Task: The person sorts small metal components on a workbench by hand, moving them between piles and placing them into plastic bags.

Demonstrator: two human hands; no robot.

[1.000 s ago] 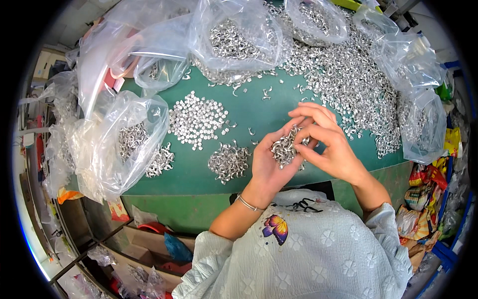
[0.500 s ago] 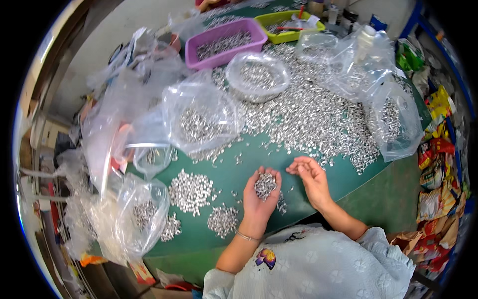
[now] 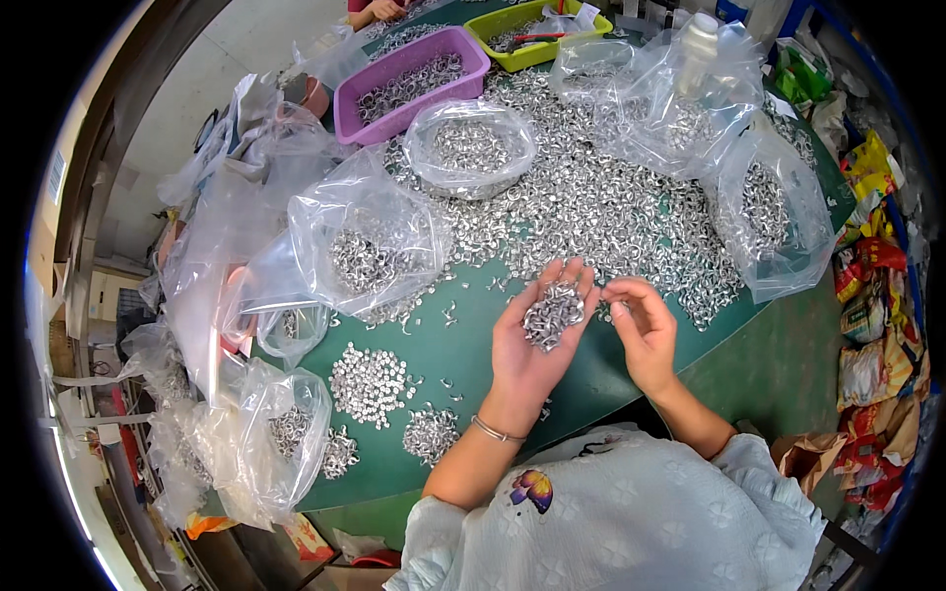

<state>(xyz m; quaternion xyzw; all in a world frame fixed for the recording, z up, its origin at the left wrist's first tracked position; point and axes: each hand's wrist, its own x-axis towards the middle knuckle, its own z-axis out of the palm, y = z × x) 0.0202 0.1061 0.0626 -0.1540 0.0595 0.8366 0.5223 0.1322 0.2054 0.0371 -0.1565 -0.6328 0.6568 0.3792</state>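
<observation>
My left hand (image 3: 537, 345) is turned palm up, its fingers cupped around a heap of small curved silver metal pieces (image 3: 554, 317). Just to its right, my right hand (image 3: 648, 335) is raised with fingers loosely bent, the thumb a little apart from them; I see nothing held there. Beyond both hands spreads a big loose pile of the same metal pieces (image 3: 611, 212). Left of my left forearm lie a small heap of metal pieces (image 3: 431, 434) and a flat patch of rounder, paler pieces (image 3: 369, 384).
The green table (image 3: 468, 340) also bears clear plastic bags of pieces (image 3: 370, 258), a round bag-lined container (image 3: 470, 148), a purple basin (image 3: 414, 84) and a yellow-green basin (image 3: 537, 30). Another person's hand (image 3: 379, 12) shows at the far edge. Colourful packages (image 3: 867, 325) line the right side.
Both hands have moved forward and slightly right toward the large pile. The left hand carries its heap of metal pieces, which shows more fully now. The view has shifted a little.
</observation>
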